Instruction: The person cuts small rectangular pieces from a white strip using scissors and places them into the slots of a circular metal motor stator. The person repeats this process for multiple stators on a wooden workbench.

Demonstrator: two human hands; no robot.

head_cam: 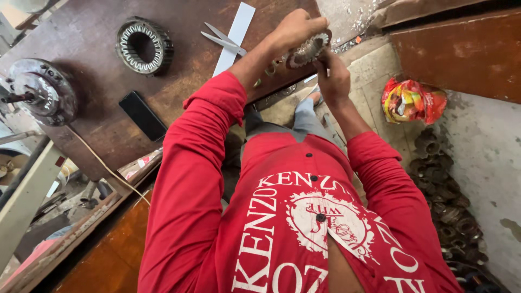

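Closest in, your right hand [334,81] comes up from below, fingers wrapped under the slotted metal ring [308,50], gripping its lower edge. Just above it, your left hand [296,30] is clenched over the ring's top, so the ring sits sandwiched between both hands at the edge of the brown bench [103,87], its open face tilted toward you. Beyond your left wrist, scissors [222,39] lie across a white strip [233,35]. Farther left, a second ring [144,45] rests flat, well apart.
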